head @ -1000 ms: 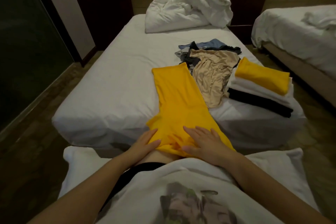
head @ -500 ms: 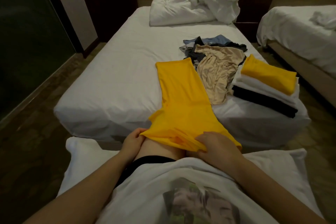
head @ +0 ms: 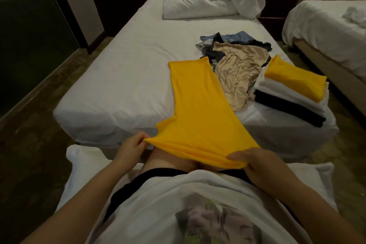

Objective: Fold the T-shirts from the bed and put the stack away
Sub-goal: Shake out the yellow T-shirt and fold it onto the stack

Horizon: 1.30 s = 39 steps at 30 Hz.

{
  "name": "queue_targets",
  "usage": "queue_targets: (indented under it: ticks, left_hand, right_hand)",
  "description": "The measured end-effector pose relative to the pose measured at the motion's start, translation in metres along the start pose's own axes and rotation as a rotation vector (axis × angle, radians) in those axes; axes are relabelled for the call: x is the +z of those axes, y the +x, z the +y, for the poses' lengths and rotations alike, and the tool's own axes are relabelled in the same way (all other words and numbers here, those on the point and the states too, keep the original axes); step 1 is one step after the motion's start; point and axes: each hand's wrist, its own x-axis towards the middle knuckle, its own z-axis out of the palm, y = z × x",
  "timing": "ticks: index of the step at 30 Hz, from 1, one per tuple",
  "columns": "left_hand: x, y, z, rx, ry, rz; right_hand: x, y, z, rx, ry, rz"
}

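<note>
White bed | dark floor | left hand, right hand pinch yellow T-shirt edge

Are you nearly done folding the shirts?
Roughly halfway. Done: a folded stack sits on the bed, near its right edge. In hand: the left hand and right hand pinch the near edge of a yellow T-shirt, already folded narrow. Left: the crumpled pile of beige, blue and dark clothes, then putting the stack away.
</note>
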Motion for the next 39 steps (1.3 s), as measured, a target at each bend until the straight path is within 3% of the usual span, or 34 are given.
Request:
queue_targets:
  ticks: [5,8,16,18,21,23,26,28,32,35,37,39]
  left_hand:
    - [0.013,-0.014,-0.014,-0.021,0.161,-0.051]
    - [0.020,-0.011,-0.018,-0.075,0.161,-0.050]
    - [0.019,-0.010,-0.027,-0.295,0.294,-0.076]
    - [0.020,-0.011,-0.026,-0.260,0.157,0.004]
    - [0.017,-0.009,-0.018,-0.298,-0.238,0.135]
    - [0.011,-0.001,-0.009,-0.248,-0.313,0.245]
    - [0.009,0.006,0.026,-0.005,-0.148,0.304]
    - [0.016,0.009,0.058,0.207,0.097,0.182]
    - [0.052,0.006,0.083,0.558,0.342,-0.361]
    - [0.063,0.011,0.065,0.490,0.275,-0.467]
    - [0.058,0.010,0.059,0.371,0.111,-0.435]
    - [0.052,0.008,0.055,0.351,0.096,-0.376]
  right_hand:
    - [-0.017,0.015,-0.001,0.030,0.115,-0.427]
    - [-0.029,0.033,-0.013,0.064,0.163,-0.518]
    - [0.020,0.090,-0.061,-0.056,0.135,-0.372]
    - [0.042,0.091,-0.072,-0.064,0.136,-0.361]
    - [0.067,0.082,-0.081,-0.029,0.136,-0.386]
    - [0.072,0.077,-0.083,0.008,0.184,-0.377]
    - [0.069,0.075,-0.084,0.024,0.196,-0.352]
    - [0.068,0.076,-0.085,0.013,0.212,-0.343]
    - [0.070,0.070,-0.083,0.037,0.245,-0.262]
    - [0.065,0.062,-0.081,-0.036,0.284,-0.179]
    - [0.056,0.060,-0.075,-0.088,0.319,-0.195]
    - [0.042,0.061,-0.066,-0.055,0.360,-0.222]
